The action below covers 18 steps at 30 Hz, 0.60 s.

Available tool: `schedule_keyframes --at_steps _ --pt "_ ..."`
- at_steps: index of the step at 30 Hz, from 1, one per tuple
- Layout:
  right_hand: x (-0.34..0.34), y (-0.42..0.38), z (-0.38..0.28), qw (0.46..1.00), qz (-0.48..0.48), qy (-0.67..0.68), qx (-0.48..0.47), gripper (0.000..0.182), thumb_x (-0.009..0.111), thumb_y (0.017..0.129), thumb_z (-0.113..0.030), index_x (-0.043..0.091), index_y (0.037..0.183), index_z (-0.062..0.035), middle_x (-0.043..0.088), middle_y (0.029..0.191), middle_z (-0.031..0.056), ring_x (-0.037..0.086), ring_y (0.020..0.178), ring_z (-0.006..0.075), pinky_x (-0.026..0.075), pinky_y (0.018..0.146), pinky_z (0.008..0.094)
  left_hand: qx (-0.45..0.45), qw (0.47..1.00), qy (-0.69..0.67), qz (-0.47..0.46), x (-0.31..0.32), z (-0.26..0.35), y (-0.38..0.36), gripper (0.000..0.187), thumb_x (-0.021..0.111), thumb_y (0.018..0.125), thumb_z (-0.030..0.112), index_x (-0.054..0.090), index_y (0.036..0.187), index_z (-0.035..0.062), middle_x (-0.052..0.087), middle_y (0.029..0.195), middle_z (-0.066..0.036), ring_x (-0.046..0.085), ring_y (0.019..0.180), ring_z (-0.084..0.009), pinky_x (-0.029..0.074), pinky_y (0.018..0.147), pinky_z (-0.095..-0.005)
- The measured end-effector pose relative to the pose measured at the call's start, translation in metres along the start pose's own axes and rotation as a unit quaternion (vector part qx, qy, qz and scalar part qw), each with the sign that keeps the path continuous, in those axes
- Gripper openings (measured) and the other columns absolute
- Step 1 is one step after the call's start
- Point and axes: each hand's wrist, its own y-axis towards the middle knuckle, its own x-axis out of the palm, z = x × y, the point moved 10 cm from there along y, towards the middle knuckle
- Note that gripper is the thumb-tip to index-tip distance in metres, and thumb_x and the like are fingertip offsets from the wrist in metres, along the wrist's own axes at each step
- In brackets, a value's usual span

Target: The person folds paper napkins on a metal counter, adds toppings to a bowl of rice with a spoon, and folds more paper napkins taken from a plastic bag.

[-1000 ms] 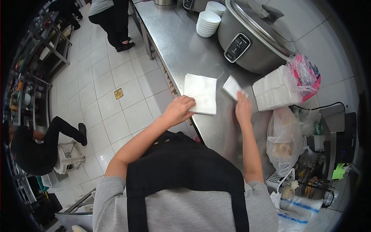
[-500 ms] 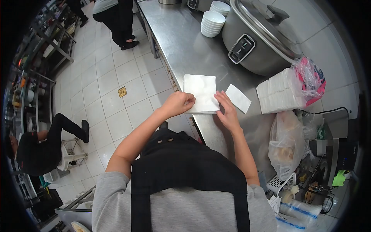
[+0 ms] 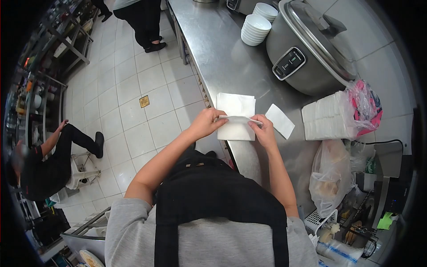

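left hand (image 3: 205,123): pinching the near edge of the white napkin (image 3: 235,107)
right hand (image 3: 263,129): pinching the same edge
tip: probably line up the corners before creasing on the steel counter (image 3: 213,49)

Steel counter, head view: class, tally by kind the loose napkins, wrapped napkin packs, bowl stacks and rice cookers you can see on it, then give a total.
Loose napkins: 2, the large napkin being folded by both hands, and the folded napkin beside it
Napkin pack: 1
Bowl stacks: 2, near stack, far stack
Rice cooker: 1
Total: 6
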Motion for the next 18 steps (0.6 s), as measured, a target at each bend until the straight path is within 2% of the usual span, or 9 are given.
schedule_keyframes --at_steps 1,2,4,5,7,9,10,12,18 --pt "0.001 0.003 0.011 0.999 -0.008 -0.016 0.051 0.019 0.063 0.076 -0.011 0.061 0.09 0.0012 0.063 0.085 0.0113 0.06 0.079 0.0188 0.047 0.069 0.0298 -0.001 1.0 -0.001 0.0 0.0 0.002 0.002 0.025 0.067 0.073 0.02 0.065 0.093 0.0045 0.062 0.076 -0.015 0.06 0.07 -0.0263 0.047 0.065 -0.0359" --pt "0.002 0.008 0.013 0.998 -0.009 -0.016 0.053 0.019 0.063 0.076 -0.011 0.061 0.09 0.0012 0.063 0.085 0.0113 0.06 0.079 0.0188 0.047 0.069 0.0298 -0.036 0.998 -0.042 0.015 -0.003 -0.002 0.003 0.027 0.067 0.073 0.02 0.063 0.095 0.0044 0.061 0.071 -0.014 0.059 0.065 -0.0265 0.046 0.061 -0.036" --pt "0.002 0.017 0.026 0.993 0.024 0.015 0.115 0.023 0.063 0.077 -0.016 0.06 0.091 0.0021 0.064 0.079 0.0128 0.062 0.073 0.0237 0.046 0.066 0.0312 -0.071 0.994 -0.083 0.03 -0.006 -0.003 0.006 0.029 0.067 0.073 0.019 0.062 0.098 0.0043 0.059 0.066 -0.013 0.059 0.061 -0.0266 0.045 0.057 -0.0361" --pt "0.005 0.022 0.026 0.993 0.022 0.014 0.116 0.023 0.063 0.077 -0.016 0.06 0.091 0.0021 0.064 0.079 0.0128 0.062 0.073 0.0237 0.046 0.066 0.0312 -0.071 0.995 -0.055 0.047 -0.012 0.001 0.007 0.034 0.066 0.074 0.019 0.058 0.103 0.0049 0.058 0.064 -0.012 0.059 0.059 -0.0262 0.044 0.055 -0.0359" --pt "-0.001 0.033 0.011 0.996 0.073 -0.017 0.053 0.026 0.059 0.08 -0.021 0.059 0.092 0.0024 0.064 0.077 0.0173 0.063 0.075 0.031 0.046 0.066 0.0358 -0.073 0.995 -0.028 0.065 -0.015 -0.002 0.009 0.039 0.066 0.074 0.02 0.055 0.109 0.0055 0.057 0.062 -0.011 0.058 0.057 -0.0257 0.044 0.053 -0.0357" --pt "0.0 0.04 0.015 0.994 0.069 -0.05 0.067 0.029 0.058 0.081 -0.023 0.058 0.094 0.0027 0.063 0.08 0.0197 0.062 0.078 0.0341 0.046 0.067 0.0378 -0.09 0.993 -0.007 0.081 -0.015 -0.014 0.011 0.055 0.065 0.075 0.02 0.042 0.123 0.0083 0.056 0.059 -0.01 0.058 0.056 -0.0258 0.043 0.052 -0.0357" --pt "0.0 0.042 0.019 0.991 0.069 -0.083 0.08 0.031 0.056 0.082 -0.025 0.057 0.095 0.003 0.063 0.083 0.0221 0.061 0.08 0.0371 0.046 0.069 0.0398 -0.092 0.992 -0.007 0.082 -0.015 -0.015 0.013 0.055 0.065 0.075 0.02 0.042 0.123 0.0083 0.056 0.059 -0.01 0.058 0.056 -0.0258 0.043 0.052 -0.0357" --pt "0.001 0.044 0.027 0.986 0.083 -0.111 0.092 0.032 0.055 0.083 -0.026 0.057 0.093 0.0035 0.062 0.082 0.023 0.06 0.079 0.0385 0.045 0.069 0.0413 -0.103 0.99 -0.01 0.099 -0.017 -0.015 0.014 0.065 0.065 0.075 0.018 0.033 0.131 0.0097 0.051 0.054 -0.006 0.052 0.05 -0.0207 0.039 0.049 -0.0333" --pt "-0.001 0.045 0.025 0.98 0.101 -0.127 0.119 0.032 0.053 0.084 -0.027 0.054 0.085 0.0051 0.059 0.079 0.0254 0.057 0.078 0.0419 0.043 0.067 0.0442 -0.081 0.992 0.024 0.094 -0.017 -0.01 0.019 0.072 0.062 0.078 0.016 0.022 0.137 0.0103 0.051 0.054 -0.007 0.052 0.049 -0.0229 0.039 0.049 -0.0342"
